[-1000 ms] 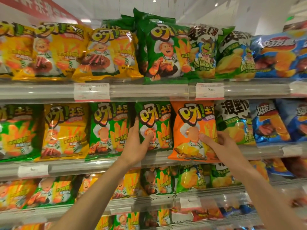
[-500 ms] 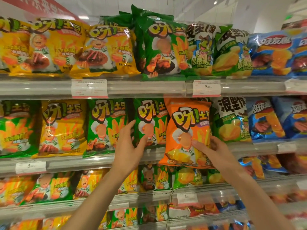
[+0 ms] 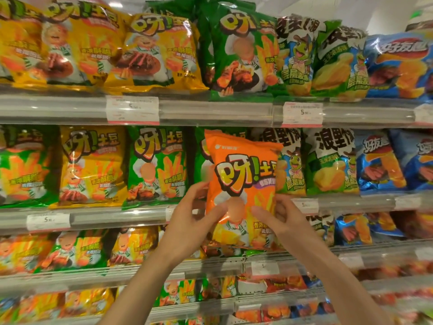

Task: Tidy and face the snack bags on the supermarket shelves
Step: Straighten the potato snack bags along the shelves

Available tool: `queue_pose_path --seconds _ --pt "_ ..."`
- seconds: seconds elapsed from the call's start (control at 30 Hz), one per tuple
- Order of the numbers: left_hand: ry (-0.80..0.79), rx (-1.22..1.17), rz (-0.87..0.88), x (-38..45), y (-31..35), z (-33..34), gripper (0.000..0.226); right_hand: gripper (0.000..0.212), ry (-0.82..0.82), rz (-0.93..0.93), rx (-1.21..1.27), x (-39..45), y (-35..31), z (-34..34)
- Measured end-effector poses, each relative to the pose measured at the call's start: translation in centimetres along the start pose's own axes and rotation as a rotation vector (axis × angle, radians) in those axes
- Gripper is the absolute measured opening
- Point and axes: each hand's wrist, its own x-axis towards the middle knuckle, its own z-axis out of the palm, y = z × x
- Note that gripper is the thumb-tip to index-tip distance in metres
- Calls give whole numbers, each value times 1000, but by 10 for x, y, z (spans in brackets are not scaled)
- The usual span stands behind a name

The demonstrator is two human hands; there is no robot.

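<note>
Orange bag (image 3: 242, 184) off shelf, in air before front edge of middle shelf (image 3: 93, 216), upright, label facing out, likely for reseating square in row. Left hand (image 3: 194, 221): thumb on bag front, fingers curled behind left edge. Right hand (image 3: 278, 219): thumb on front, fingers wrapped round right edge. Low two-sided grip probably to keep bag level. Green bag (image 3: 157, 165) upright at shelf front, just left.

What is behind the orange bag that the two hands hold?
Behind the orange bag, a green bag shows at its left edge and a white-topped bag at its right. The shelf space directly behind is covered.
</note>
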Motion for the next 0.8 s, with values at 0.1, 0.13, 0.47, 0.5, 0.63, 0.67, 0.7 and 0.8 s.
queue_pose_path --seconds 0.1,0.13,0.47,0.5,0.63,0.67,0.7,0.8 --pt "35 -15 -13 -7 -4 -24 55 75 -36 -13 31 2 -8 20" --pt "42 -14 -14 -9 -5 -33 54 72 -50 -13 37 4 -9 28" --pt "179 -38 -72 -41 -24 -154 53 66 -248 -24 69 28 -33 146" --pt "187 -33 -72 -43 -26 -164 54 71 -254 -24 80 28 -36 157" --pt "213 -30 -73 -51 -35 -214 55 95 -251 -24 76 32 -52 209" --pt "221 -32 -79 -53 -38 -228 53 93 -261 -27 71 32 -55 223" --pt "224 -34 -85 -56 -42 -241 50 93 -271 -28 67 32 -58 236" --pt "223 -12 -104 -65 -52 -277 50 98 -290 -18 76 33 -62 273"
